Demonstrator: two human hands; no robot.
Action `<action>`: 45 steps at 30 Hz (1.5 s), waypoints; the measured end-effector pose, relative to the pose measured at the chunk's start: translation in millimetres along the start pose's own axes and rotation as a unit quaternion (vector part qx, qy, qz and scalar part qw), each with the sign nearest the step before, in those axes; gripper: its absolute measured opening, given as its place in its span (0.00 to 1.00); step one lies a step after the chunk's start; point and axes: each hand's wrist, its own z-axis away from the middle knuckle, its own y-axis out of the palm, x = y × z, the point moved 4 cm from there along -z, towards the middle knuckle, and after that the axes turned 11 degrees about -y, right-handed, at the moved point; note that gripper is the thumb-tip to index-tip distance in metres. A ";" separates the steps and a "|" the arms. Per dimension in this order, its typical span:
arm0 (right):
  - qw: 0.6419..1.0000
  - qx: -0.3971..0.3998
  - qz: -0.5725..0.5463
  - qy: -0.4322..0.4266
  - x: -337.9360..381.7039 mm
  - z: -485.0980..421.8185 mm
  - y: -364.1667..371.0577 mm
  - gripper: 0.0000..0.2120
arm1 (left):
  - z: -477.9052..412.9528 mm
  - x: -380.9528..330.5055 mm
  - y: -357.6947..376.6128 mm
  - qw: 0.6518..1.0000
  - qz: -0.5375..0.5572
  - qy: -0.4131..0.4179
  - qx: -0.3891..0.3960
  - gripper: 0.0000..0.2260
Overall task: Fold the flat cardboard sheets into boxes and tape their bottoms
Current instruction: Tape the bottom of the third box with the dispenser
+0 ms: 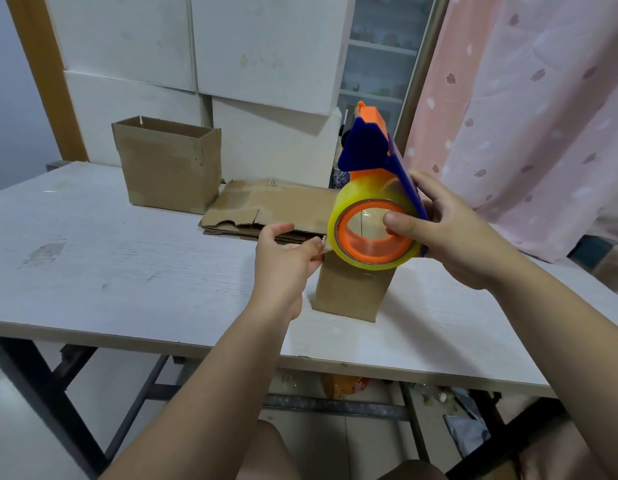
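While the right hand (pixel 449 233) is gripping the tape dispenser (pixel 366 147), thumb hooked inside the roll's core, the left hand (pixel 286 251) is pinching the free tape end (pixel 326 250) just above the folded box (pixel 352 289). That box is standing upright on the table (pixel 110 254) directly under the roll, so the tape probably needs lowering onto its hidden top. The flat cardboard sheets (pixel 276 206) are lying behind the box.
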 end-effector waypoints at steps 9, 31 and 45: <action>1.000 0.004 0.010 0.025 -0.5 -5.9 0.9 0.31 | 4.2 5.7 -0.4 0.999 0.027 0.024 -0.021 0.16; 0.999 0.009 0.034 0.039 -2.2 -8.6 1.3 0.35 | 7.2 8.9 0.9 0.975 -0.191 -0.110 0.006 0.09; 0.999 -0.002 0.026 0.040 -6.9 -9.6 1.3 0.33 | 36.2 27.8 11.8 0.929 -0.309 0.201 0.023 0.22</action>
